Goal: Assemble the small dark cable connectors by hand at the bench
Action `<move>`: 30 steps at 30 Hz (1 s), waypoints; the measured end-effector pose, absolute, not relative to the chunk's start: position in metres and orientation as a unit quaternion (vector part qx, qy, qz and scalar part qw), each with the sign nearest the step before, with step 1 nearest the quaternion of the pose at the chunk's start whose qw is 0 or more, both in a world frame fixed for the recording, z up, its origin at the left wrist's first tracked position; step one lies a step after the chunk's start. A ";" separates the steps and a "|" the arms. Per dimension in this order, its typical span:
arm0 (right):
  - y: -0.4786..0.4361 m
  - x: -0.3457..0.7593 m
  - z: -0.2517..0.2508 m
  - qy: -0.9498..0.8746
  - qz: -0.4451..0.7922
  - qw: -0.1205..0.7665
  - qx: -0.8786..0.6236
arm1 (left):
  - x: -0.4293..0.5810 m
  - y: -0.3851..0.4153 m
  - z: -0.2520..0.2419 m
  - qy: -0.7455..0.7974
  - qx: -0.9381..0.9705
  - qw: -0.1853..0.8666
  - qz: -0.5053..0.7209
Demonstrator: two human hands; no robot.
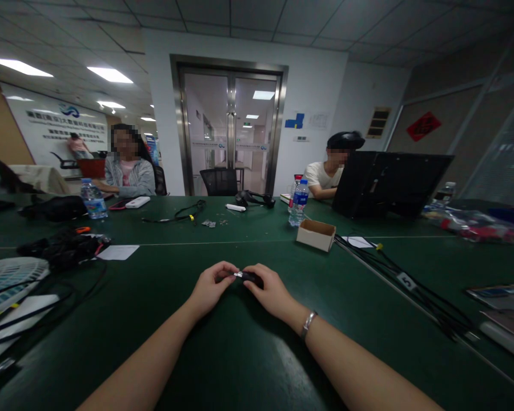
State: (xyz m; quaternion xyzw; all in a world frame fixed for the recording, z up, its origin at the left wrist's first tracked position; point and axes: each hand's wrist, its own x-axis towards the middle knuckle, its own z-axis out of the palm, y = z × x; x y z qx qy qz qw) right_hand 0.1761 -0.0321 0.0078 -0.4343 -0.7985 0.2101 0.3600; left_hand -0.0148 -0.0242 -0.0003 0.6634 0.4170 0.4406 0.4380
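Low over the green table, both hands meet at a small dark object (245, 276) with a shiny silver end, too small to tell its exact kind. My left hand (212, 287) pinches at the silver end with thumb and forefinger. Around the dark body, the fingers of my right hand (270, 290) are closed, hiding part of it. A silver bracelet (308, 325) circles my right wrist.
Beyond my hands, an open cardboard box (316, 235) stands right of centre beside water bottles (298, 202). Black cables (406, 285) run along the right. A white fan (12, 279) and tangled cables lie left. Two people sit across the table, one behind a black monitor (389, 185).
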 end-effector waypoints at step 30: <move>-0.030 0.176 0.005 -0.803 0.211 0.363 -0.423 | -0.012 -0.027 0.002 0.431 0.672 0.421 0.430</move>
